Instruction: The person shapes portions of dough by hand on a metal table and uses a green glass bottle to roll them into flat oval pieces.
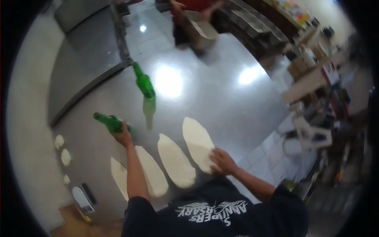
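My left hand [123, 136] is wrapped round a green glass bottle [110, 121], which lies tilted over the metal table with its neck pointing to the far left. My right hand [223, 161] has its fingers curled at the right edge of the rightmost flattened dough piece [195, 142]. Left of that lie more long, pale dough pieces: one in the middle [175, 160], another [152, 172] beside my left forearm, and a last one [119, 175] partly hidden under that arm. A second green bottle [145, 85] stands upright farther off, mirrored in the shiny tabletop.
Small dough lumps [65, 157] sit along the table's left side, near a white scale-like device [82, 197]. Across the metal table [221, 94], a person in red [193, 4] holds a blurred box-like container [201, 29]. White stools [312, 132] and clutter stand on the right.
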`<action>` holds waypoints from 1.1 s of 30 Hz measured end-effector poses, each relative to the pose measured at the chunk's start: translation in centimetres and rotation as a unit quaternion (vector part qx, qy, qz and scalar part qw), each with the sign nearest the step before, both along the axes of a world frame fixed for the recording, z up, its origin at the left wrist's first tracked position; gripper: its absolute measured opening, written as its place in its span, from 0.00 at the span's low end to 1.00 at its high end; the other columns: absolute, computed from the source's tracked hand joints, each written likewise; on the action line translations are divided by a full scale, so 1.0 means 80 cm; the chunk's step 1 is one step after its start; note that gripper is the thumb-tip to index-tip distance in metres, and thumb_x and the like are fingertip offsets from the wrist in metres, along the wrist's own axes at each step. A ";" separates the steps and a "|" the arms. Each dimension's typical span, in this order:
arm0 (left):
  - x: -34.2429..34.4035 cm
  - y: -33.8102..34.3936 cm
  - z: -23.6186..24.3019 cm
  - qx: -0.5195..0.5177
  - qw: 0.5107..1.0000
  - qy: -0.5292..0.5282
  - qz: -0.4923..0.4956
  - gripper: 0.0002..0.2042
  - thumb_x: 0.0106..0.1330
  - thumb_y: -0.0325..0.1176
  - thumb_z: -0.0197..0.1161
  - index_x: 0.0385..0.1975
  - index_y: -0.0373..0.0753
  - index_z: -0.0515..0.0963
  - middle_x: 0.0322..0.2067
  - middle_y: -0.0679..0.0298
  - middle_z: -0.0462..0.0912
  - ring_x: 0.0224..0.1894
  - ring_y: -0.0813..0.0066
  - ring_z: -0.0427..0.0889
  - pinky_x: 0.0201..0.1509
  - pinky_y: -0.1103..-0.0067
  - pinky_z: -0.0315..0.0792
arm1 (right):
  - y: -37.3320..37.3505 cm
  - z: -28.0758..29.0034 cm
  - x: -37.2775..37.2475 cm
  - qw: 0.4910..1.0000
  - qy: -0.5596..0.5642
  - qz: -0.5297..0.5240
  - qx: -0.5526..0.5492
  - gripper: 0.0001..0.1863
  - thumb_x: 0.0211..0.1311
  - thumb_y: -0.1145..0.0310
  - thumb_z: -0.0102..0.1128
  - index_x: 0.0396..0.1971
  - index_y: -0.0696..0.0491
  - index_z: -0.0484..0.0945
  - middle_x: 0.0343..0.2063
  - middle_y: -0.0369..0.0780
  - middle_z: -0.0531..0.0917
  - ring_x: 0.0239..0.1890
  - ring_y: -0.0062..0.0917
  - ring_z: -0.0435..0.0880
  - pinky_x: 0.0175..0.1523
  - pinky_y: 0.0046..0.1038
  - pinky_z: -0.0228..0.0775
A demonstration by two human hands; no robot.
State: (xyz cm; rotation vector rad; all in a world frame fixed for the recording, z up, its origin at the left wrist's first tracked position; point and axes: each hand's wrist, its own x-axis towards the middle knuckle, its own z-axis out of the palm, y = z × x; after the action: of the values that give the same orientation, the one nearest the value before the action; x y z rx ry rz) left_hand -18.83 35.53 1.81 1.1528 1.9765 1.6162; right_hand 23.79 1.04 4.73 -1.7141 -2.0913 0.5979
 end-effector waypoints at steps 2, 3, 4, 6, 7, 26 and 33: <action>0.011 -0.022 -0.009 -0.005 0.995 0.082 0.051 0.50 0.63 0.49 0.82 0.79 0.31 0.59 0.72 0.45 0.68 0.74 0.47 0.70 0.79 0.61 0.65 | -0.006 0.000 0.005 0.999 0.005 0.035 0.003 0.36 0.65 0.47 0.75 0.68 0.49 0.79 0.73 0.50 0.72 0.79 0.50 0.64 0.81 0.51 0.58; 0.016 -0.034 -0.012 -0.008 0.989 0.123 0.079 0.51 0.64 0.50 0.81 0.79 0.31 0.58 0.74 0.44 0.66 0.77 0.45 0.66 0.82 0.60 0.62 | -0.007 0.002 0.007 0.999 0.010 0.050 0.008 0.38 0.65 0.44 0.74 0.70 0.48 0.78 0.75 0.50 0.69 0.81 0.50 0.62 0.82 0.51 0.55; 0.061 -0.068 -0.005 -0.001 0.990 0.136 0.044 0.49 0.65 0.49 0.80 0.79 0.31 0.59 0.75 0.44 0.65 0.78 0.45 0.64 0.83 0.59 0.60 | -0.015 -0.003 0.014 0.998 0.010 0.054 0.008 0.40 0.65 0.42 0.73 0.71 0.47 0.77 0.77 0.50 0.67 0.82 0.50 0.59 0.84 0.52 0.53; 0.129 -0.154 -0.001 0.008 0.981 0.169 -0.091 0.46 0.68 0.47 0.78 0.78 0.31 0.60 0.75 0.45 0.64 0.79 0.45 0.62 0.84 0.57 0.56 | -0.028 -0.022 0.018 0.997 0.043 0.050 0.034 0.42 0.65 0.41 0.72 0.74 0.47 0.74 0.79 0.50 0.65 0.83 0.50 0.56 0.85 0.52 0.48; 0.161 -0.196 -0.005 0.008 0.963 0.188 -0.192 0.44 0.69 0.46 0.77 0.78 0.31 0.61 0.76 0.45 0.64 0.79 0.44 0.62 0.85 0.56 0.55 | -0.029 -0.034 0.021 0.996 0.061 0.050 0.050 0.43 0.65 0.41 0.71 0.75 0.47 0.73 0.80 0.50 0.63 0.84 0.50 0.55 0.86 0.52 0.46; 0.223 -0.352 -0.069 -0.112 0.649 0.509 -0.554 0.32 0.78 0.36 0.67 0.77 0.33 0.64 0.74 0.37 0.63 0.77 0.37 0.63 0.79 0.52 0.61 | 0.012 -0.192 -0.071 0.964 0.174 -0.081 0.183 0.28 0.51 0.59 0.77 0.56 0.44 0.84 0.62 0.40 0.79 0.72 0.36 0.70 0.79 0.38 0.54; 0.238 -0.340 -0.064 -0.196 0.618 0.537 -0.539 0.30 0.83 0.37 0.60 0.78 0.33 0.60 0.75 0.43 0.57 0.75 0.46 0.66 0.73 0.58 0.71 | 0.031 -0.212 -0.096 0.939 0.227 -0.169 0.194 0.09 0.60 0.61 0.68 0.36 0.43 0.93 0.50 0.34 0.85 0.67 0.30 0.74 0.78 0.34 0.57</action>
State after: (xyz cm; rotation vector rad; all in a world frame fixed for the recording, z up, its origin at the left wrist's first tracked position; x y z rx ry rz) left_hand 0.23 8.37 -3.27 2.6284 1.2099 -0.2747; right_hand 16.13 3.54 -12.20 -1.4838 -1.4364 0.3924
